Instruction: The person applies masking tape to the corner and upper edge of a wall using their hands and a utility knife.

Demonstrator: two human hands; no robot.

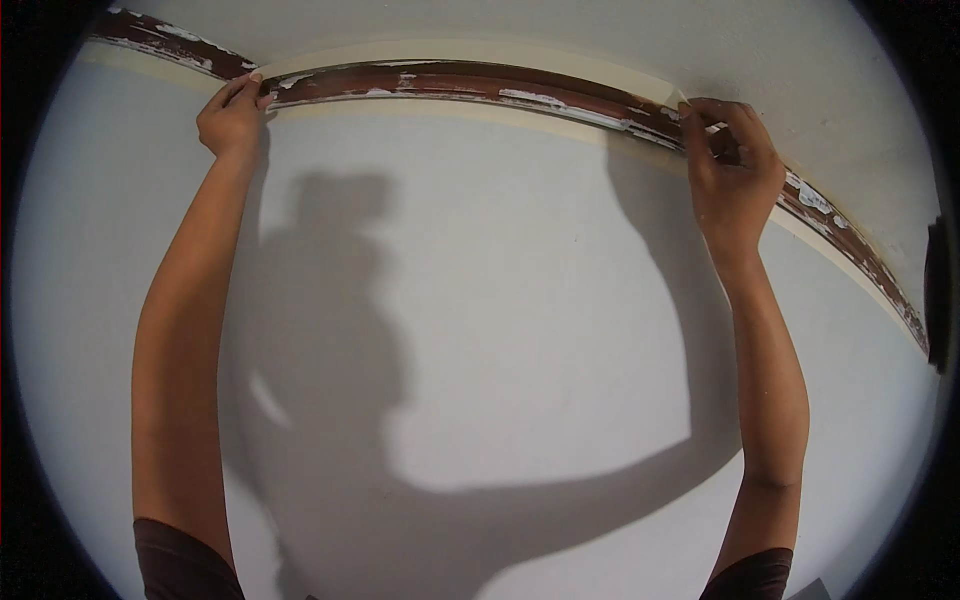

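A reddish-brown moulding (450, 84) with patchy white paint runs across the top of the view, between wall and ceiling. Along its upper edge lies a strip of pale masking tape (480, 52), which spans from one hand to the other. My left hand (234, 112) pinches or presses the strip's left end at the moulding with thumb and fingers. At the right, my right hand (731, 161) grips the other end of the tape between thumb and forefinger. Whether a roll sits inside that palm cannot be told. More pale tape (525, 126) runs below the moulding.
The pale wall (525, 300) fills the middle and carries the person's shadow. Above is the off-white ceiling (795, 75). A dark object (937, 292) stands at the far right rim, and a grey corner of something (814, 590) shows at the bottom right.
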